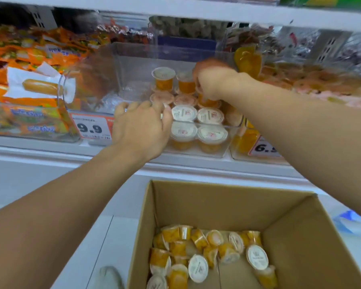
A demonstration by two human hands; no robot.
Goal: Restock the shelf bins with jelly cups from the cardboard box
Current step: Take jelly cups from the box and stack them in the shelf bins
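Observation:
A clear plastic shelf bin [117, 59] holds several orange jelly cups [196, 115] with white lids, stood upright in rows. My right hand [212, 80] reaches into the bin from above, fingers curled down round a jelly cup [207, 102] at the right of the rows. My left hand [143, 127] rests at the bin's front edge, fingers curled over the rim beside the front cups. Below, an open cardboard box [196, 203] holds several loose jelly cups [198, 253] lying on their sides at its bottom.
A bin of orange snack packets [25, 65] stands to the left. Another bin of orange cups [247, 59] and pink sweets [321, 80] stands to the right. Price tags [92, 127] hang on the shelf front. An upper shelf board [175, 9] runs overhead.

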